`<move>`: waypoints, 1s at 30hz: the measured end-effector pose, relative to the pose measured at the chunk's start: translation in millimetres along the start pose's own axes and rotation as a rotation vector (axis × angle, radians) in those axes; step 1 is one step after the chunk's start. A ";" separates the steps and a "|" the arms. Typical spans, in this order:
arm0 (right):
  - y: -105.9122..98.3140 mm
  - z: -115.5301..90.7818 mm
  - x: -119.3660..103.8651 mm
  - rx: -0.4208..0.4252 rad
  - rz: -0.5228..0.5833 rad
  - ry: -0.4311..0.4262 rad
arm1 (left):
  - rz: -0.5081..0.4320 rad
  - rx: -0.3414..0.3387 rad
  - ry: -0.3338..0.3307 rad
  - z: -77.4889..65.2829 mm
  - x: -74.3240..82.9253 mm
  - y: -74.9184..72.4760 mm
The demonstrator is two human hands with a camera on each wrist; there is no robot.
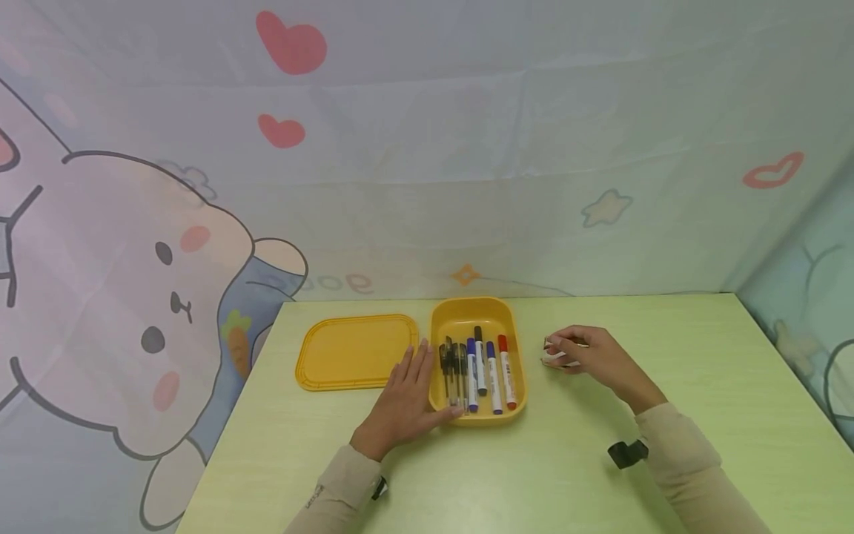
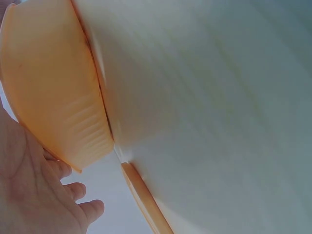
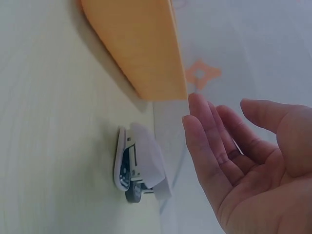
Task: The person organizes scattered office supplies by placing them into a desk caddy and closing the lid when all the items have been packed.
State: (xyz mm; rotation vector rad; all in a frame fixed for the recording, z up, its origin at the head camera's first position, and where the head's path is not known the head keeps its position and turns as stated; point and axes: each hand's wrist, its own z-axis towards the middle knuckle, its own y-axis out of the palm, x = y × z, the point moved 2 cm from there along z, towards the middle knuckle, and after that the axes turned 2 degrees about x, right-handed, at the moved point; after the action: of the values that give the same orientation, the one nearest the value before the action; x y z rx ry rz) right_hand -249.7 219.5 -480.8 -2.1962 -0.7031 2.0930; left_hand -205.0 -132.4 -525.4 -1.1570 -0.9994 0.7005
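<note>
A yellow plastic box [image 1: 519, 363] stands on the table, holding several clear pens with black caps [image 1: 452, 371] and whiteboard markers: two blue [image 1: 494, 382], one black [image 1: 480, 363] and one red [image 1: 508, 378]. My left hand [image 1: 403, 400] rests against the box's left side, fingers extended, thumb across its front left corner. In the left wrist view, fingertips touch the box wall [image 2: 58, 87] near its rim. Right of the box, my right hand [image 1: 590, 360] is over a small white stapler [image 3: 146, 158], partly hidden in the head view. The right wrist view shows its loosely bent fingers apart from the stapler.
A flat yellow lid [image 1: 360, 352] lies left of the box, close to the left fingertips. Behind the pale green table [image 1: 534, 475] hangs a printed cloth [image 1: 434, 148] with hearts and a rabbit. A dark cable [image 1: 829, 378] shows at the far right.
</note>
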 end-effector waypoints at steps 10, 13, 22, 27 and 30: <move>-10.9 -3.7 19.5 0.035 -0.001 0.020 | -0.001 -0.004 -0.001 -0.2 -0.6 0.9; -12.9 -5.3 23.2 0.046 0.000 0.027 | -0.004 -0.002 0.001 0.0 -0.4 0.7; -17.7 -7.0 34.9 0.082 0.022 0.033 | -0.004 -0.004 0.001 -0.5 0.6 -0.7; -18.5 -7.9 37.2 0.099 0.027 0.039 | -0.013 -0.006 0.001 -0.4 0.4 -0.6; -18.8 -8.5 38.6 0.103 0.021 0.042 | -0.013 -0.006 0.000 -0.3 -0.3 0.7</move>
State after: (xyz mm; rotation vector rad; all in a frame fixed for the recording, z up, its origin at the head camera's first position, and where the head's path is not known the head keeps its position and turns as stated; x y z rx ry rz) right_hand -247.4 251.8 -510.2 -2.1953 -0.5589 2.0371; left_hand -204.8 -132.5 -526.2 -1.1551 -1.0089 0.6870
